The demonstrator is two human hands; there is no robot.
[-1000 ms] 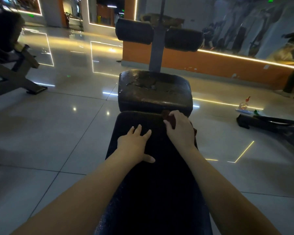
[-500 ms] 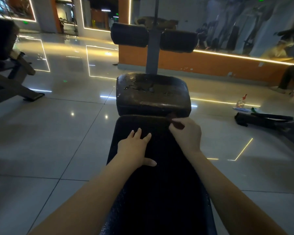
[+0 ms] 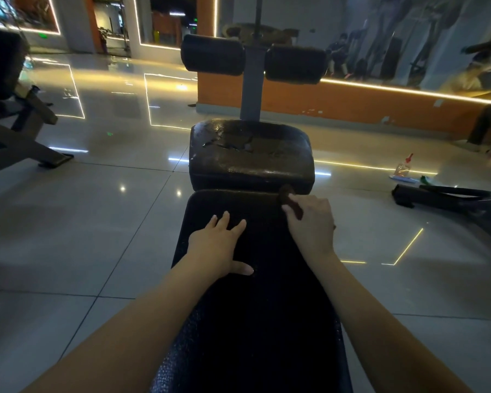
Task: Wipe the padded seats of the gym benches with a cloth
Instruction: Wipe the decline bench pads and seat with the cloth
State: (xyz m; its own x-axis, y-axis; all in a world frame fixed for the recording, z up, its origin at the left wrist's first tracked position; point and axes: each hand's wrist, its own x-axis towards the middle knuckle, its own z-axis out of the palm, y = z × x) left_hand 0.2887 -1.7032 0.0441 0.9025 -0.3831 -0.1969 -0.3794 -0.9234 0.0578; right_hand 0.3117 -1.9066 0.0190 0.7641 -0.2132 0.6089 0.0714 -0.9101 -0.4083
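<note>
Right hand (image 3: pixel 312 225), fingers pinching the cloth (image 3: pixel 292 208), is nearer the worn seat pad (image 3: pixel 251 157) just beyond it; left hand (image 3: pixel 213 248) rests spread on the long pad (image 3: pixel 261 321)

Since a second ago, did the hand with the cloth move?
Yes. The right hand, gripping the cloth, slid rightward across the long pad toward its right edge.

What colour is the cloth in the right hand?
Dark reddish-brown cloth, seen in the head view.
</note>
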